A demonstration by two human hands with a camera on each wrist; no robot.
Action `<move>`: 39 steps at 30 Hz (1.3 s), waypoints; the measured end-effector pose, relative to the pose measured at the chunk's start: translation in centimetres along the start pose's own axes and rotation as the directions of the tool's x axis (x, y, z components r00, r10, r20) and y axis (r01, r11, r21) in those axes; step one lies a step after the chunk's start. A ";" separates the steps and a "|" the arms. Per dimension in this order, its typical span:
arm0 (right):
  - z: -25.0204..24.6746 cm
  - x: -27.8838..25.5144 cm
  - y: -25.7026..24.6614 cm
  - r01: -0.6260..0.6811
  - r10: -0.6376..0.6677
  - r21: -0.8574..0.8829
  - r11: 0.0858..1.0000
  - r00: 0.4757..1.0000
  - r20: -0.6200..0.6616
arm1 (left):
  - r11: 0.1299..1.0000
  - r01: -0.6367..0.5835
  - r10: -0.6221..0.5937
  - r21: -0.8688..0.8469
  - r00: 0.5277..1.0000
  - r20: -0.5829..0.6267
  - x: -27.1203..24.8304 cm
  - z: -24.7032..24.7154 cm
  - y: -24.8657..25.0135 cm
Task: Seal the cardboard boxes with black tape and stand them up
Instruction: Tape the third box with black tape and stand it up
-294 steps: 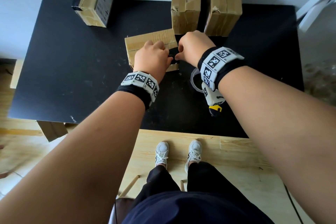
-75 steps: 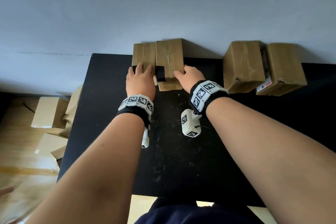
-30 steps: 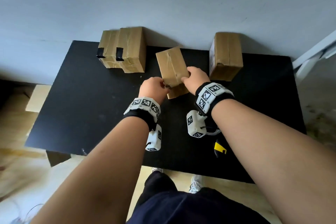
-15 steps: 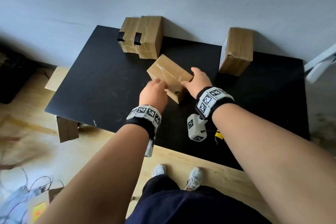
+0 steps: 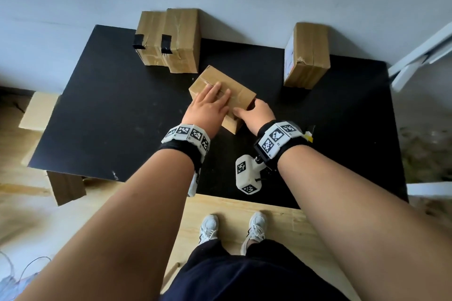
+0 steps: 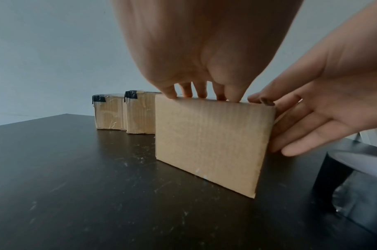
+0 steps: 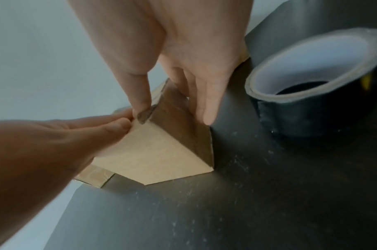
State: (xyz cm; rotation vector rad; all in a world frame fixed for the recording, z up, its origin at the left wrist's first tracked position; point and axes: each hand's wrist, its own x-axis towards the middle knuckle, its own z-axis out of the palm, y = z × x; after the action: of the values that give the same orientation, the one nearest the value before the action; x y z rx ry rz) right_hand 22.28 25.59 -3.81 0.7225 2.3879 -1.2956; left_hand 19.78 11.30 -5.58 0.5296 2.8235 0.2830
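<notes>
A plain cardboard box (image 5: pixel 241 95) lies at a slant in the middle of the black table (image 5: pixel 110 117). My left hand (image 5: pixel 210 105) rests flat on its top with straight fingers. My right hand (image 5: pixel 254 115) is at its right end, thumb on the top edge and straight fingers (image 6: pixel 301 135) against the end face (image 7: pixel 183 132). Two boxes (image 5: pixel 168 39) stand side by side at the back left, each with a strip of black tape (image 5: pixel 166 47) over its top edge. A roll of black tape (image 7: pixel 311 104) stands just right of my right hand.
One more untaped box (image 5: pixel 305 56) stands at the back right against the wall. A yellow-tipped tool (image 5: pixel 308 138) pokes out behind my right wrist. Loose cardboard (image 5: pixel 39 110) lies on the floor to the left. A white frame (image 5: pixel 420 56) is at the right.
The box came away from the back-right box and down onto the middle of the table. My left hand moved from its near side onto its top; my right stays at the right end.
</notes>
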 end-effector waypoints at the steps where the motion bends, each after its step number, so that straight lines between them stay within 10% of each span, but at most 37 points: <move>1: 0.0 0.0 -0.1 -0.005 0.005 0.015 1.000 1.000 0.007 | 1.000 -0.005 0.005 0.003 1.000 0.006 -0.1 0.0 0.0; 25: 0.9 0.1 2.4 -0.012 -0.007 0.199 0.980 0.995 0.098 | 0.997 -0.022 0.021 0.070 1.000 0.016 -0.1 -0.8 -0.3; 32: 0.6 -1.6 2.6 -0.097 0.027 0.447 0.889 0.987 0.159 | 0.996 -0.033 0.032 0.089 0.999 0.014 0.0 -0.8 -0.3; 36: 0.6 -1.7 2.8 -0.240 0.146 0.700 0.673 0.970 0.193 | 0.995 -0.035 0.034 0.089 0.999 0.010 0.0 -0.8 -0.3; 39: 0.9 -1.3 2.1 -0.201 0.172 0.632 0.748 0.979 0.107 | 0.997 -0.023 0.021 0.075 1.000 0.023 -0.2 -0.8 -0.1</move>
State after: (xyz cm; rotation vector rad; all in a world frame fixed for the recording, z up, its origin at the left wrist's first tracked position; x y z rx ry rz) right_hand 24.58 25.46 -5.06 1.0662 1.7424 -2.0306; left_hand 19.71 11.05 -4.83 0.5765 2.8172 0.1744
